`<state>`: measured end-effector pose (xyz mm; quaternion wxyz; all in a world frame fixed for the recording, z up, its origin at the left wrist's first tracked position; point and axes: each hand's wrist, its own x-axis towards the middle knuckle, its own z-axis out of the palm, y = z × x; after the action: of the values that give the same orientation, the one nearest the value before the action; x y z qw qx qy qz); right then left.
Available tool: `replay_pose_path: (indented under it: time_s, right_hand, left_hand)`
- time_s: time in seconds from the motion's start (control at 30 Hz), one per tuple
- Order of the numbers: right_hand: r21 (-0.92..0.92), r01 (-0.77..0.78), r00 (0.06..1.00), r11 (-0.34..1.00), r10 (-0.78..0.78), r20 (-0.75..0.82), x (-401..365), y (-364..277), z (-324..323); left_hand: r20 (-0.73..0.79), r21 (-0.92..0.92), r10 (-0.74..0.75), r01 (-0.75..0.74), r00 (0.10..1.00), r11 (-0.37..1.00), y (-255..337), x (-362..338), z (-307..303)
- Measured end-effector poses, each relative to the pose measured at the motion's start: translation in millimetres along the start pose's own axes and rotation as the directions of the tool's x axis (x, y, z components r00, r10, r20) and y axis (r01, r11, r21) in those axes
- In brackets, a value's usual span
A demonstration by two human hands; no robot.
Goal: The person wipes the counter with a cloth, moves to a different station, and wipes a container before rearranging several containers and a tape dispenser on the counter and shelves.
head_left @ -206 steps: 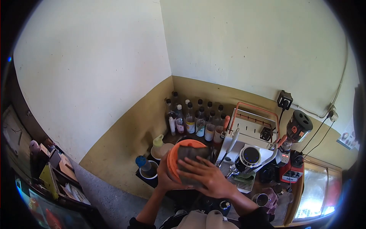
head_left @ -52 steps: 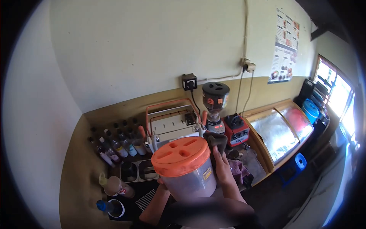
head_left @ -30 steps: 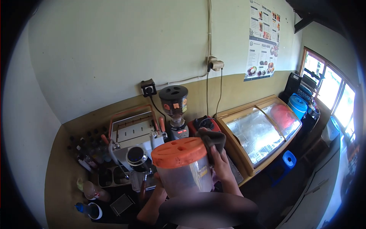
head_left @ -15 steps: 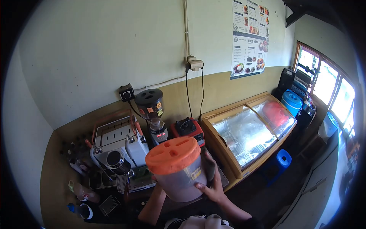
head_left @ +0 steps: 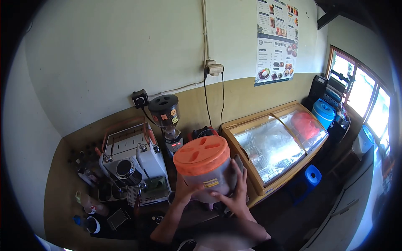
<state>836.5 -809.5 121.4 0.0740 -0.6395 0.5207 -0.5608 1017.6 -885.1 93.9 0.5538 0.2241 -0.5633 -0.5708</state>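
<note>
A translucent plastic jar (head_left: 222,178) with an orange lid (head_left: 202,152) is held up between my two hands, tilted slightly. A small yellow label (head_left: 210,183) shows low on its side. My left hand (head_left: 185,193) is closed against the jar's lower left. My right hand (head_left: 237,195) wraps its right side, thumb on the front near the bottom and fingers up along the wall. A dark grey flat piece (head_left: 238,162) shows between those fingers and the jar; its kind is unclear. The jar overlaps a red appliance (head_left: 203,132) behind it.
An espresso machine (head_left: 130,144) and a coffee grinder (head_left: 167,121) stand to the left. A glass-topped freezer (head_left: 247,184) with a wooden-coloured frame is at right, a blue stool (head_left: 312,175) beyond it. Bottles and a white cup (head_left: 94,225) sit at lower left.
The jar has moved slightly right and up and has turned, bringing its label to the front. My left hand has come forward into view at its lower side.
</note>
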Motion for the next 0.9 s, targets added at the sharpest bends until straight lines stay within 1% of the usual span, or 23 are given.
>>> replay_pose_path:
  time_s: [0.03, 0.1, 0.13, 0.2, 0.27, 0.3, 0.33, 0.37, 0.4, 0.43, 0.47, 0.5, 0.53, 0.57, 0.63, 0.67, 0.7, 0.73, 0.77, 0.8, 0.83, 0.87, 0.9]
  right_hand:
    - [0.136, -0.091, 0.995, 0.987, 0.095, -0.027, -4, -13, 3]
    - [-0.167, 0.065, 0.998, 0.984, -0.063, 0.019, -10, -21, 3]
    - [-0.312, 0.144, 0.989, 0.939, -0.132, 0.06, -14, -25, 3]
    - [-0.342, 0.292, 0.955, 0.893, -0.25, 0.161, -26, -31, 8]
    - [-0.373, 0.462, 0.883, 0.805, -0.379, 0.276, -33, -31, 13]
    - [-0.319, 0.453, 0.89, 0.832, -0.405, 0.207, -25, -24, 13]
    - [-0.166, 0.369, 0.927, 0.915, -0.348, 0.142, -12, -25, 9]
    - [-0.003, 0.278, 0.957, 0.96, -0.277, 0.089, 5, -27, 5]
    - [0.166, 0.184, 0.98, 0.969, -0.194, 0.048, 21, -30, 0]
    - [0.258, 0.074, 0.994, 0.963, -0.093, 0.06, 35, -36, -8]
    - [0.358, 0.022, 0.998, 0.933, -0.039, 0.041, 46, -18, -4]
    - [0.526, -0.18, 0.982, 0.831, 0.125, 0.139, 52, -12, -6]
    - [0.649, -0.373, 0.928, 0.663, 0.263, 0.265, 54, -7, -8]
    - [0.708, -0.469, 0.872, 0.529, 0.405, 0.276, 51, -3, -6]
    - [0.798, -0.565, 0.699, 0.21, 0.636, 0.328, 41, 9, 4]
    - [0.889, -0.453, 0.732, 0.07, 0.599, 0.325, 28, 37, 18]
    - [0.791, -0.363, 0.829, 0.492, 0.559, 0.032, 0, 63, 43]
    - [0.552, -0.244, 0.906, 0.797, 0.391, -0.164, -10, 56, 51]
    - [0.205, -0.128, 0.917, 0.97, 0.194, -0.349, -19, 50, 59]
    - [0.453, -0.113, 0.921, 0.884, 0.265, -0.287, -35, 44, 66]
    - [0.686, -0.095, 0.916, 0.721, 0.333, -0.223, -50, 39, 73]
    - [0.852, -0.08, 0.904, 0.517, 0.398, -0.157, -63, 30, 78]
    - [0.609, 0.051, 0.963, 0.791, 0.124, -0.241, -65, 29, 71]
  left_hand:
    - [-0.046, -0.026, 0.018, -0.02, 0.999, 0.999, -3, 0, 3]
    - [-0.123, -0.129, 0.105, -0.121, 0.987, 0.984, -6, 4, 7]
    - [-0.181, -0.181, 0.06, -0.093, 0.982, 0.979, -6, 4, 7]
    - [-0.289, -0.291, -0.045, -0.043, 0.956, 0.956, -6, 0, 9]
    - [-0.236, -0.289, 0.003, -0.073, 0.972, 0.954, -11, -2, 0]
    - [-0.206, -0.289, 0.027, -0.088, 0.978, 0.953, -15, -1, -5]
    - [-0.168, -0.311, 0.035, -0.087, 0.985, 0.946, -21, -2, -9]
    - [-0.129, -0.334, 0.044, -0.085, 0.991, 0.939, -29, -5, -13]
    - [-0.089, -0.356, 0.052, -0.081, 0.995, 0.931, -39, -10, -18]
    - [-0.068, -0.399, 0.023, -0.048, 0.997, 0.916, -53, -15, -26]
    - [-0.061, -0.428, 0.059, -0.079, 0.996, 0.9, -56, -19, -24]
    - [-0.055, -0.459, 0.094, -0.109, 0.994, 0.882, -59, -21, -21]
    - [-0.053, -0.492, 0.126, -0.136, 0.991, 0.86, -62, -24, -17]
    - [-0.083, -0.361, 0.213, -0.229, 0.973, 0.904, -71, -23, -17]
    - [0.104, -0.549, 0.252, -0.155, 0.962, 0.821, -87, -15, -23]
    - [0.091, -0.555, 0.241, -0.152, 0.966, 0.818, -85, -12, -18]
    - [0.077, -0.56, 0.23, -0.148, 0.97, 0.815, -83, -8, -13]
    - [-0.046, -0.482, 0.184, -0.183, 0.982, 0.857, -66, -6, 11]
    - [-0.139, -0.439, 0.149, -0.196, 0.979, 0.877, -52, -2, 31]
    - [-0.232, -0.393, 0.112, -0.198, 0.966, 0.898, -38, 3, 50]
    - [-0.29, -0.387, 0.079, -0.192, 0.954, 0.902, -25, 11, 68]
    - [-0.281, -0.437, -0.039, -0.092, 0.959, 0.895, -16, 15, 74]
    - [-0.268, -0.49, -0.156, 0.005, 0.951, 0.872, -7, 19, 81]
